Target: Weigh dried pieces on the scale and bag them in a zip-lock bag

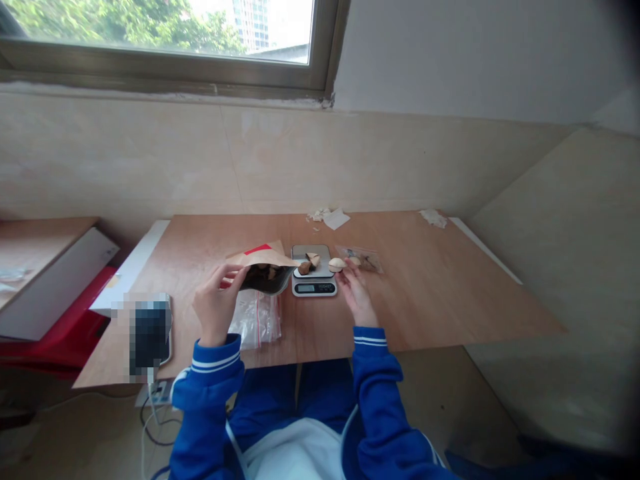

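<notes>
My left hand [216, 301] is closed on the rim of a brown paper pouch [275, 256] with a red label. The pouch's mouth is tipped toward me, and dark and tan pieces show inside. Between the fingertips of my right hand [359, 297] is a pale, rounded dried mushroom [337, 265], at the right edge of a small kitchen scale [299, 289]. Several brown and cream mushroom pieces [305, 267] lie on the scale's plate. The digits on its display are too small to read. Just behind my right hand lies a clear bag [373, 261] with similar pieces in it.
A stack of clear zip bags [257, 321] lies below the pouch. A phone [153, 333] with a cable sits at the table's left edge. White scraps [336, 219] and crumpled paper [433, 218] lie along the back, near the wall.
</notes>
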`<move>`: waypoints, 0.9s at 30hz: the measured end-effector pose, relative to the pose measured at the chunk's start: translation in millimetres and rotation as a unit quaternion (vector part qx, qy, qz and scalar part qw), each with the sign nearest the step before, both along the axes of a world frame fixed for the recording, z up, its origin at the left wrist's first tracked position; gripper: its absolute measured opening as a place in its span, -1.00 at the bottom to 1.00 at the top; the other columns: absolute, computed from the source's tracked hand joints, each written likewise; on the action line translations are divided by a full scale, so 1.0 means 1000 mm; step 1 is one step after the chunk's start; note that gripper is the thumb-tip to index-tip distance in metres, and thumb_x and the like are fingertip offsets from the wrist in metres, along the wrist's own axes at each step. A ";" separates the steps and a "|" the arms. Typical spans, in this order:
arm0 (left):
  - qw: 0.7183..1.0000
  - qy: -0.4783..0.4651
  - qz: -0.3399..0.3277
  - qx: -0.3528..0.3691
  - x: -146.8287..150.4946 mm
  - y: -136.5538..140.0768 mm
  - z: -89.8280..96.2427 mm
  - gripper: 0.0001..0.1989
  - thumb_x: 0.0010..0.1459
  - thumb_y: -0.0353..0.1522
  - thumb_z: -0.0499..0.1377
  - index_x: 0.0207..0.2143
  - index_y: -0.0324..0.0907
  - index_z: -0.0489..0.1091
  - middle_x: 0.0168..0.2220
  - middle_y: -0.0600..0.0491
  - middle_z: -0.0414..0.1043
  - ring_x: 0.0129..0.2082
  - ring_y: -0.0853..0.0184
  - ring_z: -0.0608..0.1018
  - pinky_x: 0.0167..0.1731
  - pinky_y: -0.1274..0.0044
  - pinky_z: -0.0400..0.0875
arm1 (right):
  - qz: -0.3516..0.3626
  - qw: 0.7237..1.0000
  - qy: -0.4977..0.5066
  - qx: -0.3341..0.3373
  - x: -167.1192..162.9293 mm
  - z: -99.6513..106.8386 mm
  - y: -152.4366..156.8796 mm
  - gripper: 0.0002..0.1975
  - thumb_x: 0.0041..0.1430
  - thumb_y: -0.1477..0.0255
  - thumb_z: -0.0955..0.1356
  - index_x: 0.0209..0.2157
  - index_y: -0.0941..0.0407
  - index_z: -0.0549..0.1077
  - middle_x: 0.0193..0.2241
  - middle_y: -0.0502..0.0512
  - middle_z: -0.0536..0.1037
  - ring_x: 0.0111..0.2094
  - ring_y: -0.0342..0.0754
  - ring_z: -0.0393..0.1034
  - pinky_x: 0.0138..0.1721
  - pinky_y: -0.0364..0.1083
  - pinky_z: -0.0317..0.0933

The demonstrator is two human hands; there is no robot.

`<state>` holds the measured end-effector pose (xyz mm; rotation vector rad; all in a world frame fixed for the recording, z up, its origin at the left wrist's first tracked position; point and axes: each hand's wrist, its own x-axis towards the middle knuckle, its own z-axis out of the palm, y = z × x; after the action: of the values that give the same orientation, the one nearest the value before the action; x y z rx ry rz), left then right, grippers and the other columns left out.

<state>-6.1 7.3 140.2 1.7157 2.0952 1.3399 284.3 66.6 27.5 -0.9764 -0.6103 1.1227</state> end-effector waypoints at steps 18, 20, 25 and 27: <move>1.000 0.002 0.000 -0.011 0.000 -0.001 0.003 -0.74 0.14 -0.09 0.20 -0.35 -0.07 0.51 -0.41 0.15 0.53 -0.49 0.45 0.49 -0.45 0.62 0.24 | -0.079 0.915 -0.395 0.001 -0.002 -0.019 0.047 -0.79 0.07 0.29 0.33 -0.35 0.14 0.46 -0.28 0.21 0.54 -0.22 0.06 0.40 -0.04 0.12 0.28; 1.000 0.003 0.000 -0.010 0.000 -0.002 0.003 -0.74 0.14 -0.09 0.20 -0.34 -0.07 0.52 -0.41 0.15 0.53 -0.49 0.45 0.49 -0.45 0.62 0.25 | -0.126 0.885 -0.448 0.026 -0.008 -0.008 0.035 -0.81 0.13 0.32 0.29 -0.31 0.14 0.44 -0.24 0.23 0.50 -0.17 0.06 0.36 -0.03 0.11 0.26; 1.000 0.008 0.003 -0.005 0.002 -0.001 0.000 -0.73 0.12 -0.08 0.21 -0.35 -0.06 0.52 -0.42 0.16 0.53 -0.50 0.45 0.50 -0.47 0.62 0.25 | -0.124 0.854 -0.476 0.169 -0.048 0.041 -0.021 -0.81 0.28 0.46 0.19 -0.27 0.12 0.42 -0.27 0.16 0.47 -0.17 0.00 0.36 -0.08 0.03 0.29; 1.000 0.014 0.006 -0.006 0.003 0.000 -0.001 -0.74 0.12 -0.08 0.22 -0.35 -0.06 0.53 -0.42 0.17 0.54 -0.50 0.45 0.50 -0.47 0.62 0.24 | -0.048 0.842 -0.480 0.243 -0.073 0.061 -0.045 -0.79 0.29 0.52 0.18 -0.28 0.09 0.42 -0.30 0.11 0.48 -0.17 -0.03 0.38 -0.06 0.00 0.30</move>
<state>-3.5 7.3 139.6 1.7285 2.1284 1.3110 211.5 22.1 88.3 -1.0591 -1.5504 0.2660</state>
